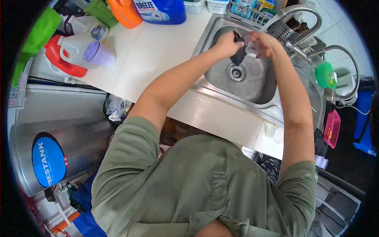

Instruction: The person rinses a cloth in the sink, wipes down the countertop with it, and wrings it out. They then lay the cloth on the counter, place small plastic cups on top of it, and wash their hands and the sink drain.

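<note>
My left hand (229, 45) is closed on a small black cloth (238, 55) that hangs down over the steel sink basin (252, 89). Just to its right is my right hand (264, 43), its fingers bent and apart under the tap's spout (272, 24). A clear, shiny patch shows at those fingers; it looks like running water, though a see-through object cannot be ruled out. Below both hands lies the round drain (237, 72). The exact edges of the cloth inside my left fist are hidden.
Detergent bottles, including a blue one (162, 12) and an orange one (125, 12), stand left on the white counter (146, 51). A purple tumbler (100, 54) is by a white jug. Behind the sink are a wire basket (250, 15) and a perforated utensil holder (282, 29). A flexible hose tap (351, 71) curves at right.
</note>
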The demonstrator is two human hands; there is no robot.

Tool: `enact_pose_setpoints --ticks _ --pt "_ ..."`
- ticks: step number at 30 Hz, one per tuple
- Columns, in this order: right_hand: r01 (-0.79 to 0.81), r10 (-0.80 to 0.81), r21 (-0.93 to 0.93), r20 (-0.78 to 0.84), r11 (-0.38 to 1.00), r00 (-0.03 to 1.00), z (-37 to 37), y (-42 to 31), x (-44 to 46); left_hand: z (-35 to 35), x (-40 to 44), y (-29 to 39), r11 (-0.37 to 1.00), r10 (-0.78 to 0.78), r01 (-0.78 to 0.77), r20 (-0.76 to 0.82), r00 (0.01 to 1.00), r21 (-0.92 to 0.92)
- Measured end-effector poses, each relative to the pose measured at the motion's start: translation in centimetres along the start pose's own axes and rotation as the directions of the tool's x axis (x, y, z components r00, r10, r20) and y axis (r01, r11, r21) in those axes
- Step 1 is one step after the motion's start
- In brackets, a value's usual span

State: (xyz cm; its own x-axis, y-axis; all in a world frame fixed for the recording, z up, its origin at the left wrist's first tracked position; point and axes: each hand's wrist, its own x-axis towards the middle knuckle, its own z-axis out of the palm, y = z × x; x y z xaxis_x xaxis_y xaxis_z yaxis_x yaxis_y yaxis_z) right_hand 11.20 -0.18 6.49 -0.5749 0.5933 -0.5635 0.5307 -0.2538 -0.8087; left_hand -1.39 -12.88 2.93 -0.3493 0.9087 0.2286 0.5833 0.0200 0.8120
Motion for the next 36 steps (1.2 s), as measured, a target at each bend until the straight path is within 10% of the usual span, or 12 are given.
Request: enact_pose_setpoints --ticks 6,9,12,16,18,20,21,24,30,32,36 --pt "-0.172 0.259 0.543 -0.089 0.822 0.962 -1.7 1.0 -0.9 2.0 5.1 2.7 0.826 -0.026 0.031 0.017 1.0 -0.563" --pt "0.238 -0.12 0.21 -0.457 0.948 0.881 -1.2 -0.1 -1.6 3.5 5.3 4.2 0.695 -0.349 0.322 0.09 0.933 -0.643" --pt "0.388 -0.345 0.064 -0.341 0.919 0.874 -1.2 -1.0 -2.7 3.1 4.4 5.8 0.155 -0.484 0.663 0.528 0.697 -0.732" --pt "0.518 -0.501 -0.059 -0.367 0.853 0.783 -1.0 -0.3 -3.8 6.1 6.7 3.9 -0.036 -0.076 0.571 0.572 0.817 -0.82" --pt "0.423 -0.353 0.069 -0.44 0.903 0.826 -0.3 -0.1 -5.1 7.7 8.2 3.0 -0.035 -0.085 0.563 0.564 0.822 -0.826" --pt "0.243 -0.044 0.335 -0.504 0.911 0.863 0.2 -0.3 -6.2 6.6 8.0 4.6 0.498 -0.254 0.361 0.266 0.93 -0.788" --pt "0.125 -0.119 0.548 -0.047 0.827 0.992 -1.8 0.5 -5.9 6.9 9.4 3.5 0.442 -0.254 0.413 0.331 0.909 -0.796" --pt "0.065 -0.345 0.794 0.188 0.605 0.919 -2.2 1.3 -5.0 4.3 7.8 6.4 0.458 -0.034 0.393 0.426 0.904 -0.798" --pt "0.215 -0.278 0.691 -0.022 0.69 0.96 -1.4 -0.5 -4.1 1.7 9.5 7.0 0.576 0.25 0.469 0.69 0.679 -0.67" --pt "0.308 -0.35 0.59 -0.046 0.747 0.936 -1.4 0.1 -2.9 1.4 9.7 7.6 0.748 0.35 0.171 0.6 0.72 -0.641" --pt "0.325 -0.33 0.569 -0.098 0.756 0.939 0.1 -0.9 -3.2 -0.2 8.1 10.1 0.92 0.079 0.157 0.565 0.821 -0.358"
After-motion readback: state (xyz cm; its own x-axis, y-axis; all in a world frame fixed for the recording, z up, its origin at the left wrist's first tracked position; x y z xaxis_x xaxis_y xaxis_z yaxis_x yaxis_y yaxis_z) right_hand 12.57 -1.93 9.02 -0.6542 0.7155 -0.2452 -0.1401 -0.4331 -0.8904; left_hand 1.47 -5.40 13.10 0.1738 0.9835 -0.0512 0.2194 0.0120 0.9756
